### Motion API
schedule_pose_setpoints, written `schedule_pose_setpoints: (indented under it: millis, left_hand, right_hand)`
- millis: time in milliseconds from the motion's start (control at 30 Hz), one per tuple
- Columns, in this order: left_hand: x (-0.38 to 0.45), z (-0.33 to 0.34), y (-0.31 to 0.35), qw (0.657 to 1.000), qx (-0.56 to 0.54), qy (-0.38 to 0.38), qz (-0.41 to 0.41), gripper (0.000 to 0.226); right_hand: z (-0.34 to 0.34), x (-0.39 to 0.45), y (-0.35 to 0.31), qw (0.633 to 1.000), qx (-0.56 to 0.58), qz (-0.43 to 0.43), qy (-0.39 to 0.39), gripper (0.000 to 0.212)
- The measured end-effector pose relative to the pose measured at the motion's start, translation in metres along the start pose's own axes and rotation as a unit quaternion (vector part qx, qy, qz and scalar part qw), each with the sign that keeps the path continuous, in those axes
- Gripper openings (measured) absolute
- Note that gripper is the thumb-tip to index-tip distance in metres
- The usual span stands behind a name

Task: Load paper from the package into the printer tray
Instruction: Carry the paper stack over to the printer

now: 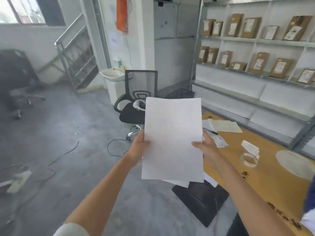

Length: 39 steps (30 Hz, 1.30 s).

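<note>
A stack of blank white paper is held upright in front of me at the middle of the view. My left hand grips its left edge and my right hand grips its right edge, thumbs on the front. Below the sheets a black printer sits at the left edge of the yellow table, with more white paper showing at its top. The paper package is not visible.
On the table lie loose papers, a pen, a tape roll and a round white disc. A black office chair stands ahead. Cables trail over the grey floor. Shelves with brown packets line the right wall.
</note>
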<state>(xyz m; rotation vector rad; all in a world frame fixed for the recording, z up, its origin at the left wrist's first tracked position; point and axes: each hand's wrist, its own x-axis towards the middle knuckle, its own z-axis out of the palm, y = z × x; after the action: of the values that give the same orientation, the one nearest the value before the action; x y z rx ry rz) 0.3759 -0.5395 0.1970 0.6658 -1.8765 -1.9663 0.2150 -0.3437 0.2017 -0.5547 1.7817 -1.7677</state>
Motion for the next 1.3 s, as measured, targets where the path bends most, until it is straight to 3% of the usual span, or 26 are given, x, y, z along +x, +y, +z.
schedule_pose_setpoints:
  millis: [200,433,700,800,1033,1300]
  left_hand:
    - [0.001,-0.134,-0.008,0.991,-0.006,0.134,-0.002,0.044]
    - [-0.023,-0.245,-0.021,0.960,-0.048,0.275,-0.004,0.037]
    - [-0.038,-0.359,-0.030,0.905,-0.065,0.419,-0.014,0.047]
    - [-0.027,-0.405,-0.026,0.886,-0.053,0.460,-0.003,0.038]
    - [-0.003,-0.513,-0.015,0.824,-0.060,0.563,-0.011,0.037]
    - [-0.020,-0.604,-0.021,0.743,-0.097,0.662,-0.018,0.041]
  right_hand:
    - [0.145,0.082,0.008,0.994,-0.010,0.005,-0.105,0.048]
    - [0.287,0.141,0.023,0.969,-0.029,0.013,-0.243,0.054]
    - [0.448,0.200,0.034,0.918,-0.046,0.036,-0.393,0.041]
    - [0.514,0.232,0.035,0.897,-0.049,0.027,-0.439,0.040]
    - [0.660,0.297,0.024,0.849,-0.088,0.010,-0.522,0.049]
    - [0.801,0.296,0.026,0.799,-0.106,0.024,-0.591,0.044]
